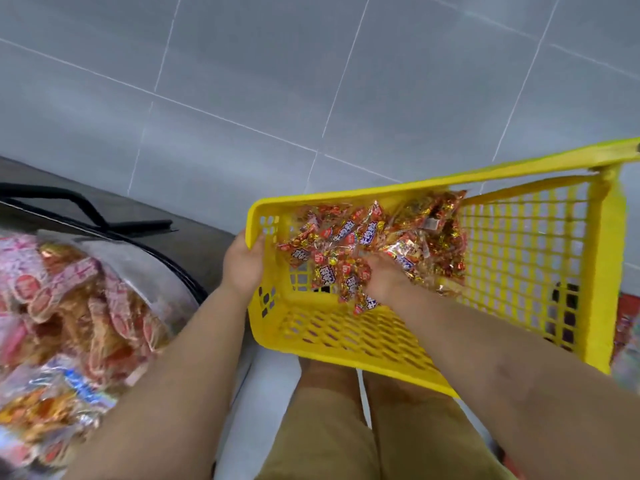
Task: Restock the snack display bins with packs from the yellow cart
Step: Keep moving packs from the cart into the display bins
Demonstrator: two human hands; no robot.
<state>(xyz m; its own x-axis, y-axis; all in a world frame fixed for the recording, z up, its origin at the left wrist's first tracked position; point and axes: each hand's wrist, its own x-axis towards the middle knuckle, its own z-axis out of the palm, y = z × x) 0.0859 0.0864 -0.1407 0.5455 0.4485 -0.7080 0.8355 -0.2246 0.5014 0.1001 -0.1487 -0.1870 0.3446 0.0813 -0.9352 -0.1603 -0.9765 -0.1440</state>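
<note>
L hand point(242, 265) grips yellow cart point(346, 337) rim; packs point(346, 233) under R hand point(384, 275), fingers hidden.

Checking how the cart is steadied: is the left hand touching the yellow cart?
Touching. The head view shows the left hand gripping the yellow cart at its near corner, thumb curled over the rim.
</note>
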